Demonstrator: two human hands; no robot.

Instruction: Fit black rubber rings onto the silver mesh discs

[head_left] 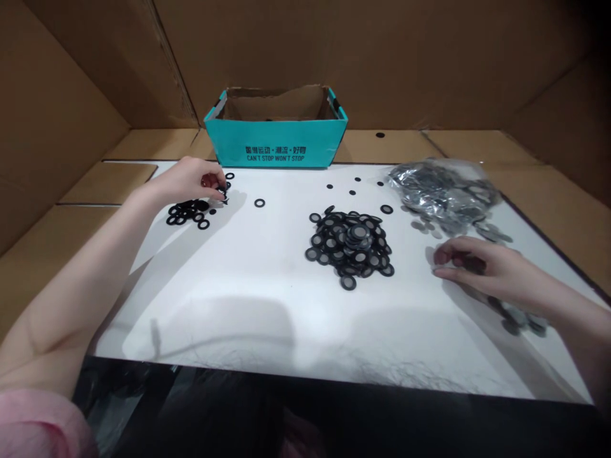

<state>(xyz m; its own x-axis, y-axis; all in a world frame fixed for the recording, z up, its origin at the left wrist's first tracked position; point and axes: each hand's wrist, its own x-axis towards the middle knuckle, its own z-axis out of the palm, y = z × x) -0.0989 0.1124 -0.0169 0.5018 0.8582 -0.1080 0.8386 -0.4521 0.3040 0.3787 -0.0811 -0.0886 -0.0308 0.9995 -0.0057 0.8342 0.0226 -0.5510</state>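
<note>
As piled discs (331, 243) lie central, teal box (277, 143) behind, plastic bag (443, 191) right

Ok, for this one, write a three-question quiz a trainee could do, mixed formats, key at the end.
1. Which hand is nearer the small heap of black rings?
A) the right hand
B) the left hand

2. True or false: the clear plastic bag lies to the left of the teal box.

3. Fill in the word on the front of the teal box: "CAN'T STOP ____ STOP".

Key:
1. B
2. False; the clear plastic bag lies to the right.
3. WON'T
</note>
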